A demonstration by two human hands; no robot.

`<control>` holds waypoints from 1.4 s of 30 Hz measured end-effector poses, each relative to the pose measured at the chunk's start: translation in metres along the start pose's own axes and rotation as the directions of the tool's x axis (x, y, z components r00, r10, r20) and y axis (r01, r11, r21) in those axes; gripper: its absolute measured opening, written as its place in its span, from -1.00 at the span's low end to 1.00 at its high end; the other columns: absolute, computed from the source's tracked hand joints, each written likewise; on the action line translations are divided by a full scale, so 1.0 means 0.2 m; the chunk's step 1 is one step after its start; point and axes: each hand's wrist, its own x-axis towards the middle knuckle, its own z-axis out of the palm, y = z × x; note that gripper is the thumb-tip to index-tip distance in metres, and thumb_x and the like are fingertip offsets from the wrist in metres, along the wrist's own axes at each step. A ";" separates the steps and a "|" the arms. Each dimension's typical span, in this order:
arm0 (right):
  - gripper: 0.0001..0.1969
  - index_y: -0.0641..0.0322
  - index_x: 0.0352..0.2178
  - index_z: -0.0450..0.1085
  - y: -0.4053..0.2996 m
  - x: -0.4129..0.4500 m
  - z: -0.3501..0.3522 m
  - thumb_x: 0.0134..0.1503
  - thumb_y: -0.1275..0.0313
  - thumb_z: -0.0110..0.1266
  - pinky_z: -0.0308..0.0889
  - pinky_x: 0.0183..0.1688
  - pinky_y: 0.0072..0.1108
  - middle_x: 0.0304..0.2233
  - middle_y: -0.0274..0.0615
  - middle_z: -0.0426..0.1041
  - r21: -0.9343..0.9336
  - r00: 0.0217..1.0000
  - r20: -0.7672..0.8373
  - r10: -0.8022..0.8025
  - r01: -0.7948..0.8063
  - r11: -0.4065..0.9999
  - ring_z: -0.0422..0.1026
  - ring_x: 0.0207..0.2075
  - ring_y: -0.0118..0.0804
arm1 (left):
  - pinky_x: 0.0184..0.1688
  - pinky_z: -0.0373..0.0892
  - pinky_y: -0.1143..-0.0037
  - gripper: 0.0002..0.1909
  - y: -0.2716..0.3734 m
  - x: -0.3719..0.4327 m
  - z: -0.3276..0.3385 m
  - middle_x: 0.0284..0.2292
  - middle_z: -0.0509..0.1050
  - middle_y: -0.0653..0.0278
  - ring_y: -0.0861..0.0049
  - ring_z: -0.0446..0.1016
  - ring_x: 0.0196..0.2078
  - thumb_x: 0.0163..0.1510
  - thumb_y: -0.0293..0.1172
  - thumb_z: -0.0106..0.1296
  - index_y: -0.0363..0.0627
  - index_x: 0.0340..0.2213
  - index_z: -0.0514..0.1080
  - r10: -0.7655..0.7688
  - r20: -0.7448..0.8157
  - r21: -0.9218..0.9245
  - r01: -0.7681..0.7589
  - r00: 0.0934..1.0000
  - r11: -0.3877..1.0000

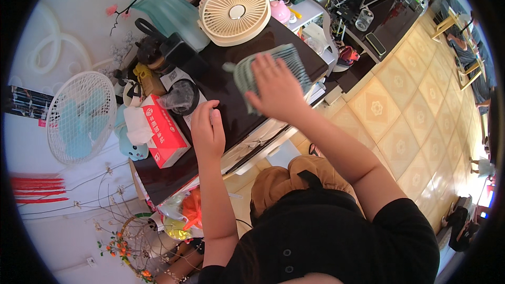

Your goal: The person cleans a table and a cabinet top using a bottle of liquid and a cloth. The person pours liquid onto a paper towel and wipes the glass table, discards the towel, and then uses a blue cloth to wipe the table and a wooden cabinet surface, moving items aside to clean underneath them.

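Note:
My right hand (pixel 276 88) lies spread flat on a grey-green striped cloth (pixel 294 61), pressing it on the dark glossy cabinet top (pixel 236 120). The cloth reaches close to the cabinet's front edge. My left hand (pixel 208 130) is raised over the cabinet top with its fingers bent and apart, and holds nothing. Beside it are a red tissue box (pixel 163 134) with a white tissue sticking out and a dark round object (pixel 183 96) partly covered in clear plastic. A cream-coloured round fan (pixel 234 12) stands behind the cloth.
A pale blue glass vase (pixel 169 12), a black box-shaped object (pixel 179 51) and a light blue toy-like item (pixel 132 138) stand along the wall side. A white-caged fan (pixel 81 118) is at left. Plastic bags (pixel 185 213) sit below the cabinet's near end. People sit far off at right.

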 end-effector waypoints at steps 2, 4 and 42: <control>-0.28 0.47 0.10 0.14 -0.14 -0.04 0.04 0.13 0.00 -0.20 -0.14 0.28 -0.25 0.20 0.13 0.09 0.114 0.993 -0.036 -0.115 0.119 0.986 0.02 0.26 -0.01 | -0.12 0.28 0.44 -0.74 0.01 0.00 0.00 -0.28 0.42 0.09 0.26 0.39 -0.22 0.19 -0.40 -0.28 -0.27 -0.26 0.39 -0.005 -0.007 -0.013 0.005 1.000 1.000; -0.30 0.46 0.07 0.19 -0.26 -0.11 0.06 0.10 0.03 -0.15 -0.12 0.26 -0.24 0.17 0.13 0.14 0.174 0.977 -0.096 -0.192 0.206 0.963 0.06 0.24 -0.01 | -0.13 0.29 0.39 -0.76 0.04 0.01 -0.01 -0.30 0.40 0.07 0.20 0.38 -0.22 0.15 -0.41 -0.23 -0.29 -0.26 0.38 -0.021 -0.007 -0.038 0.020 1.000 0.999; -0.43 0.26 0.18 0.06 -0.07 0.12 -0.08 0.13 0.35 -0.10 -0.07 0.25 -0.27 0.25 -0.07 0.03 0.160 0.894 0.182 -0.409 0.383 0.910 -0.01 0.28 -0.06 | -0.17 0.29 0.30 -0.78 -0.05 -0.02 0.01 -0.37 0.39 0.12 0.15 0.37 -0.26 0.00 -0.31 0.02 -0.21 -0.37 0.35 0.076 -0.171 -0.051 -0.086 0.982 0.995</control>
